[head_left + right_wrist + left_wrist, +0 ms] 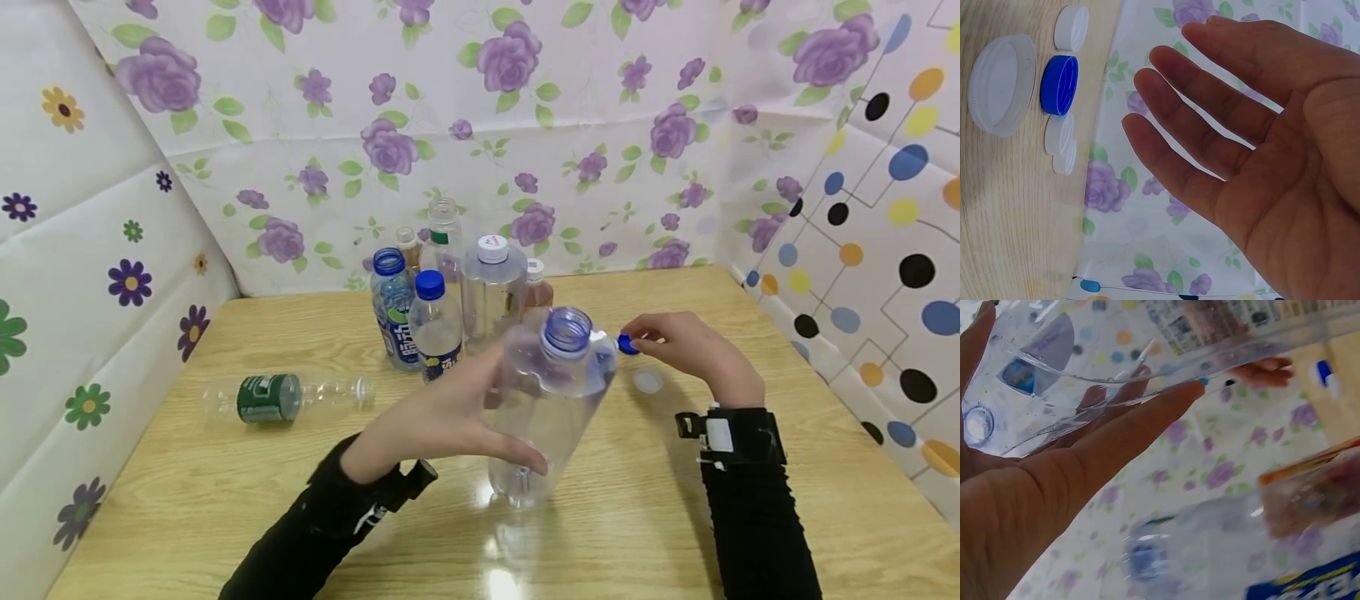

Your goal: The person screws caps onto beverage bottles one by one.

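My left hand (442, 417) grips a large clear plastic bottle (551, 400) around its side. Its mouth is uncapped, and it leans to the right over the table. In the left wrist view the thumb and fingers lie along the clear wall of the bottle (1116, 353). Beyond the bottle, my right hand (693, 346) hovers close to a blue bottle cap (627, 344). The right wrist view shows that hand with relaxed, spread fingers (1191, 159), holding nothing. There the blue cap (1059, 85) lies on the table among several white caps, one of them a wide translucent cap (1002, 84).
Behind the held bottle stand several bottles, among them a blue-capped bottle (435, 329), an open blue bottle (393, 312) and a large white-capped bottle (483, 292). A green-labelled bottle (268, 397) lies on its side at left. Patterned sheets (450, 100) border the wooden table (427, 542).
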Motion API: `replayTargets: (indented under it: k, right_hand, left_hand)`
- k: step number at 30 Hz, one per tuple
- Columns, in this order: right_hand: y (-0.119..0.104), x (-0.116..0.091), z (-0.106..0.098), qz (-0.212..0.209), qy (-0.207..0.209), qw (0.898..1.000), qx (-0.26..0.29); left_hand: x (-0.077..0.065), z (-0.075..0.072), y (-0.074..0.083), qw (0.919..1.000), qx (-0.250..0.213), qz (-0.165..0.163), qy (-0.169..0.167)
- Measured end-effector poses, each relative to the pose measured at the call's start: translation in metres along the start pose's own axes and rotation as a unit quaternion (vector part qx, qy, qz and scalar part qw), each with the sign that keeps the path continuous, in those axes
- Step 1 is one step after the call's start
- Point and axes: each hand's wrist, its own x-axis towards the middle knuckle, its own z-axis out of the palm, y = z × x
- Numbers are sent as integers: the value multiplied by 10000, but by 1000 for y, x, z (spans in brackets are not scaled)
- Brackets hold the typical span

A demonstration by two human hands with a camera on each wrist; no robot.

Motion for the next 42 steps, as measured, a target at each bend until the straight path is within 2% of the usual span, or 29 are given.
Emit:
replayTargets:
  k: [5, 12, 16, 18, 23, 31, 37, 42]
  right_hand:
    - [2, 0, 2, -31, 41, 10000, -28]
    - [2, 0, 0, -58, 76, 10000, -29]
    - [3, -1, 0, -66, 75, 9999, -32]
    - [4, -2, 0, -67, 73, 9999, -19]
    - [5, -4, -1, -32, 84, 10000, 39]
    - [5, 0, 0, -162, 109, 9998, 42]
    - [5, -3, -2, -30, 78, 10000, 45]
    - [6, -5, -6, 163, 318, 9994, -17]
  left_hand:
    - [15, 15, -20, 9993, 236, -236, -154]
    - [21, 25, -29, 9971, 518, -491, -280]
    - [25, 30, -32, 9972, 453, -427, -404]
    - [27, 32, -34, 9979, 245, -373, -461]
    - [29, 37, -36, 9986, 78, -284, -450]
    - [27, 40, -42, 9991, 133, -5, -409]
    - [25, 39, -45, 9989, 131, 54, -437]
    - [25, 39, -45, 9988, 145, 171, -428]
